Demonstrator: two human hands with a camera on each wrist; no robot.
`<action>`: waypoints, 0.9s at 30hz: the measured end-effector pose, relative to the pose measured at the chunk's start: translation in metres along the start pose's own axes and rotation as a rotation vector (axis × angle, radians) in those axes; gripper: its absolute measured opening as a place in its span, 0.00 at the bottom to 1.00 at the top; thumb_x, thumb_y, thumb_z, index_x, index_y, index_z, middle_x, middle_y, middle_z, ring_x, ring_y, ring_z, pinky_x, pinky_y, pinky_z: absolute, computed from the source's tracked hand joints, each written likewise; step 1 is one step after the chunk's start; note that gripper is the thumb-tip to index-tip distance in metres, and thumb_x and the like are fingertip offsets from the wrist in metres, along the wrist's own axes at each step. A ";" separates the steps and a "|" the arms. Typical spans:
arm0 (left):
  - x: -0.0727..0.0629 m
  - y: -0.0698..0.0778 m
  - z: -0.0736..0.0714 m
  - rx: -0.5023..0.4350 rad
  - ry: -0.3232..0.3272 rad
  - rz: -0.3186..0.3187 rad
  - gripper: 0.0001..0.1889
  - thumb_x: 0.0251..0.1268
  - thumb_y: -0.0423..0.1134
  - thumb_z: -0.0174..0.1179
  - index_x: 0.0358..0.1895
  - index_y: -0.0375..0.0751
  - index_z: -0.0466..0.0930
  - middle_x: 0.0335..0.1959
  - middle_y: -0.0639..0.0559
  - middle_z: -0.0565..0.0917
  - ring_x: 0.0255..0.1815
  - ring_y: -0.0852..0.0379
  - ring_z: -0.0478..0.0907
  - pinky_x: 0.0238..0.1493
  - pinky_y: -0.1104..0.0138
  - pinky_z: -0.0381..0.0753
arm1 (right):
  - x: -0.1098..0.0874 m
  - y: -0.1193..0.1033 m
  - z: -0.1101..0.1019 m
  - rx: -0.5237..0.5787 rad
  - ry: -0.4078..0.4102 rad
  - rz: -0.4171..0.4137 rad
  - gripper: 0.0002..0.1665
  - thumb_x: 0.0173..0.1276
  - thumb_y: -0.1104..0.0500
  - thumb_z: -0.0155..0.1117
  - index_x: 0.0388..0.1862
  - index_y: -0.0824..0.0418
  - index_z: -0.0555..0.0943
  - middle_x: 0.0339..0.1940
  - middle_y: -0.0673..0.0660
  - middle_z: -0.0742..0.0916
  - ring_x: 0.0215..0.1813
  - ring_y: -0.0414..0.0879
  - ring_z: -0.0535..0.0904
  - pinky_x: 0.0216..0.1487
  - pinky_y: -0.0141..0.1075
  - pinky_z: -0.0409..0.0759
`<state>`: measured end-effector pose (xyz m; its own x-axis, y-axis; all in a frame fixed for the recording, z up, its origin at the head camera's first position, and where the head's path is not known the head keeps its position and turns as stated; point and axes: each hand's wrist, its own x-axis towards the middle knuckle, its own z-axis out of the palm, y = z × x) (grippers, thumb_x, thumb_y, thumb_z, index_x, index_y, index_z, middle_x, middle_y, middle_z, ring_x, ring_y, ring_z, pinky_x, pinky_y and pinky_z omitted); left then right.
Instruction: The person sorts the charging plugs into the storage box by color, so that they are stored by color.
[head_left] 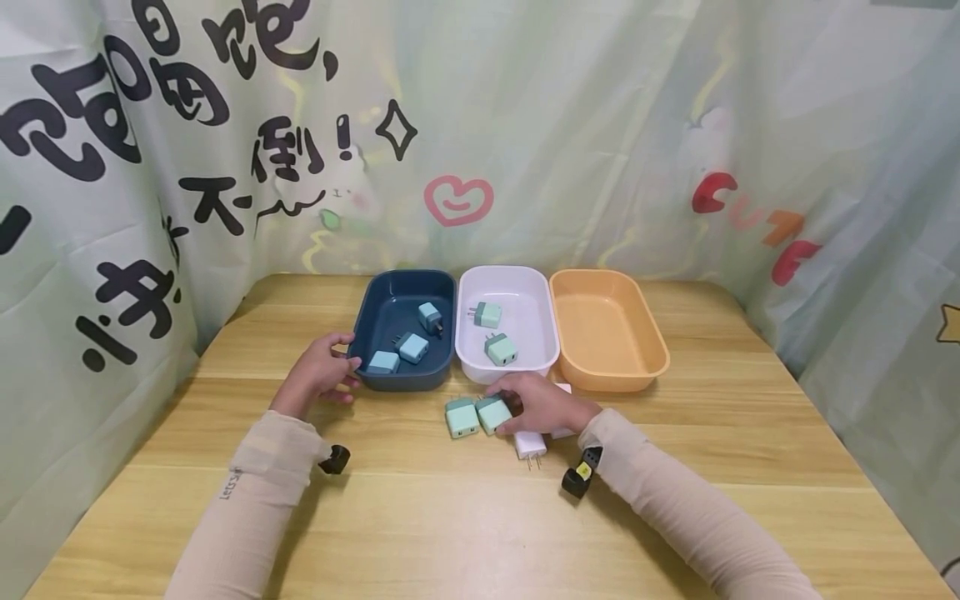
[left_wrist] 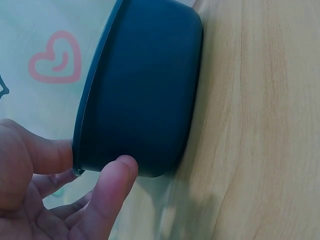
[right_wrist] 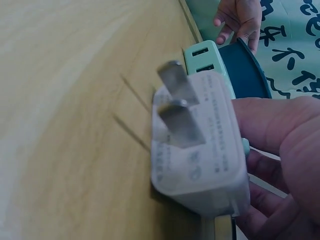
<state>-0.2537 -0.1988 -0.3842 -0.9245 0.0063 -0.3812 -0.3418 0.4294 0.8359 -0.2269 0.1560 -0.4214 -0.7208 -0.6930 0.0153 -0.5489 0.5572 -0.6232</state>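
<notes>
My right hand [head_left: 543, 402] holds a light green USB wall charger [head_left: 492, 413] between thumb and fingers, on the table before the white tray. A second green charger [head_left: 461, 418] lies just left of it. Close below the hand is a white charger [head_left: 530, 444]; its two metal prongs point at the camera in the right wrist view, where it covers part of the gripped charger. Another white charger [head_left: 562, 387] is partly hidden behind the hand. My left hand [head_left: 318, 375] touches the left side of the dark blue tray [left_wrist: 145, 85] with relaxed fingers, fingertips at its rim and outer wall.
Three blue chargers [head_left: 412, 347] lie in the dark blue tray. The white tray [head_left: 506, 279] holds two green chargers [head_left: 501, 349]. At the right of the row stands an orange tray [head_left: 609, 325]. A printed curtain [head_left: 570, 150] hangs behind the wooden table [head_left: 420, 517].
</notes>
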 end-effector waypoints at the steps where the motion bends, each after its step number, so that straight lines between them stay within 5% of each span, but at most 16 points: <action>1: 0.000 0.001 0.000 -0.001 0.000 0.000 0.31 0.75 0.31 0.49 0.77 0.43 0.51 0.59 0.33 0.68 0.43 0.42 0.79 0.32 0.58 0.86 | 0.000 0.000 -0.001 -0.001 0.004 -0.001 0.30 0.54 0.58 0.78 0.56 0.63 0.79 0.49 0.50 0.83 0.45 0.42 0.75 0.49 0.36 0.77; 27: 0.001 -0.002 0.000 0.000 -0.007 0.022 0.31 0.74 0.30 0.49 0.76 0.42 0.51 0.58 0.33 0.68 0.40 0.43 0.80 0.32 0.57 0.86 | 0.000 -0.019 -0.019 0.056 0.057 -0.044 0.29 0.52 0.59 0.79 0.53 0.61 0.82 0.44 0.49 0.83 0.42 0.42 0.79 0.46 0.36 0.82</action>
<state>-0.2537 -0.2001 -0.3861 -0.9304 0.0224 -0.3658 -0.3216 0.4289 0.8442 -0.2244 0.1541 -0.3952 -0.7207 -0.6877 0.0872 -0.5570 0.4996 -0.6635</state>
